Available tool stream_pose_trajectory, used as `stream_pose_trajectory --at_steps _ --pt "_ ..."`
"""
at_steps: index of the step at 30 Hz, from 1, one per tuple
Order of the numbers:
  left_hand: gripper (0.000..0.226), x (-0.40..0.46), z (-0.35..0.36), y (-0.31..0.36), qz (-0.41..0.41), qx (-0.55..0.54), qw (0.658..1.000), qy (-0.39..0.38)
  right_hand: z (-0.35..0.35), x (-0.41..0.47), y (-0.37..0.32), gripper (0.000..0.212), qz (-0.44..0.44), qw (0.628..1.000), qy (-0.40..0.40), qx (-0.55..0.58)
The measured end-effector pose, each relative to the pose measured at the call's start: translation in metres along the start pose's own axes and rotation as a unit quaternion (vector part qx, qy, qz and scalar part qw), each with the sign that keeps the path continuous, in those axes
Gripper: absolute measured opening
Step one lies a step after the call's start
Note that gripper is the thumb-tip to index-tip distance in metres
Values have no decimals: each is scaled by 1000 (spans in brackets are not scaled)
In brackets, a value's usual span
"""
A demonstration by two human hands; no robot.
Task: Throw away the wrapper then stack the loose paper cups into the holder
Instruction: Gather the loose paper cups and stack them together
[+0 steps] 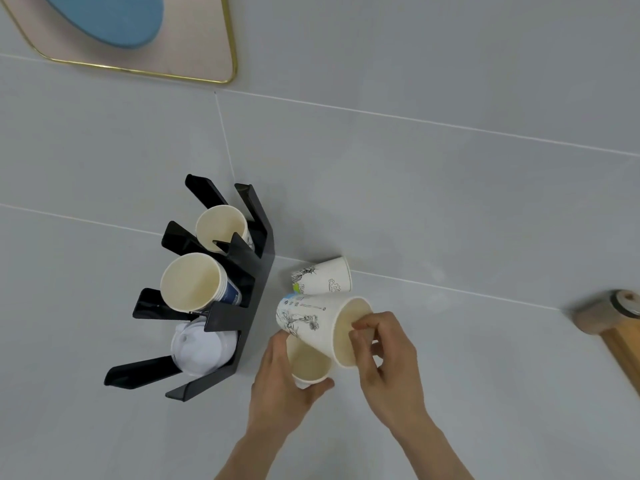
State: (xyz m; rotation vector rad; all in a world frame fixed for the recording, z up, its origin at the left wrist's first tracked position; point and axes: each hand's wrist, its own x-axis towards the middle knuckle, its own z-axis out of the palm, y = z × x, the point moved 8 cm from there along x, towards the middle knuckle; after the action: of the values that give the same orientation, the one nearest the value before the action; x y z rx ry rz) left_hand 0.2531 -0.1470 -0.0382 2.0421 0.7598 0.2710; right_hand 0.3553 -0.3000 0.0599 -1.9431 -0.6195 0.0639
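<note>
Upright cup [306,365] gripped by left hand [280,386], tilted cup [318,327] pinched by right hand [384,355]; best righted, base-first, before being nested squarely.

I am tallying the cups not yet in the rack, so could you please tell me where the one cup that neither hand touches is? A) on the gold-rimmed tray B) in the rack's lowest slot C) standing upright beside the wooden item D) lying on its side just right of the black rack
D: the free cup lies on its side beside the black rack, above both hands' cups.
</note>
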Motion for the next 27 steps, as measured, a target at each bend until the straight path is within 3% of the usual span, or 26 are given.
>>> stream_pose_trajectory --at_steps 2,5,13,16,19,22,27 --pt "94 0 0 1 5 -1 1000 1 -4 1 1 18 12 1000 21 5" --pt "104 1 -3 3 3 -6 1000 8 -13 5 -1 25 9 999 30 -37" --pt "130 0 -5 7 0 -29 1000 0 0 12 -12 18 -11 956 -105 -274" --pt "133 0 -3 11 14 -26 999 -16 1 15 -24 23 -30 973 -59 -222" --pt "136 -1 -5 14 20 -33 999 -15 16 11 -15 37 -13 989 -74 -130" --pt "133 2 -6 18 27 -34 999 -11 37 1 13 46 -10 981 -97 -165" --pt "103 6 -5 25 55 -1 998 -10 50 -7 38 43 -5 972 -105 -212"
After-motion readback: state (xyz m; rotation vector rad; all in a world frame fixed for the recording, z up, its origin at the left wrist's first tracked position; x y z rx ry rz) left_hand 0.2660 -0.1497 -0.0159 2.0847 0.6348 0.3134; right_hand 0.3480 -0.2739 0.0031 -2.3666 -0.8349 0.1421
